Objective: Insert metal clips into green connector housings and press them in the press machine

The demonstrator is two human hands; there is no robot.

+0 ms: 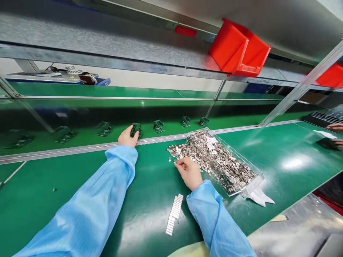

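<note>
My left hand [128, 137] reaches over the metal rail onto the moving belt and is closed on a small dark green board part [136, 130]. My right hand [189, 171] rests on the green bench at the edge of a spill of small silver metal pieces [179, 150]; its fingertips pinch among them, and what they hold is too small to name. A clear plastic tray [253, 185] beside that hand is full of the same silver pieces. A neat strip of the pieces [174, 214] lies by my right sleeve.
More green board parts [158, 125] ride along the belt in a row behind the rail [66, 150]. Red bins [238, 50] hang overhead. Another person's hands [334, 127] work at the far right. White paper [259, 197] pokes out from under the tray.
</note>
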